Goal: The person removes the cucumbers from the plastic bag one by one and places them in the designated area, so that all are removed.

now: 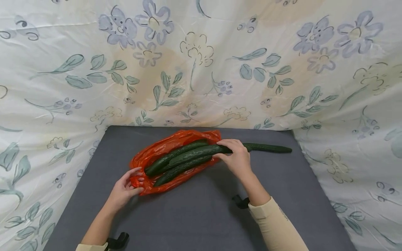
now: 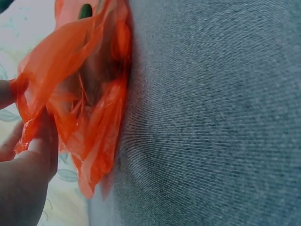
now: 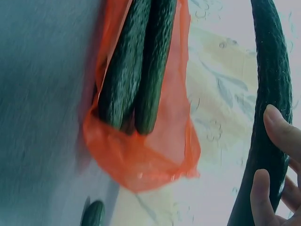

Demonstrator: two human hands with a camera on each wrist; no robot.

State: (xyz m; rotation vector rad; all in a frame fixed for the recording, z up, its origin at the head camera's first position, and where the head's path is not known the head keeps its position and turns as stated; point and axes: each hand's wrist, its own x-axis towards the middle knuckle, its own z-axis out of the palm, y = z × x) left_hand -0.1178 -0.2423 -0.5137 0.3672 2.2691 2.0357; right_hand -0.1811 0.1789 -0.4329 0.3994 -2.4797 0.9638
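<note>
A red plastic bag [image 1: 150, 153] lies spread on the grey table, two dark green cucumbers [image 3: 123, 70] resting in it. At the bag's left end my left hand [image 1: 124, 188] pinches the thin plastic between thumb and fingers; the left wrist view shows the bag film [image 2: 51, 61] drawn up there. My right hand [image 1: 237, 157] grips a third long cucumber [image 1: 198, 153] near its right end, thumb on the near side. This held cucumber [image 3: 273, 75] is raised apart from the two in the bag. Another cucumber [image 1: 271, 148] lies to the right, partly hidden behind the right hand.
The dark grey table [image 1: 201, 216] has a floral cloth [image 1: 194, 69] hanging behind it and along both sides. A black wrist mount shows below each hand, the right one [image 1: 241, 201] near the sleeve.
</note>
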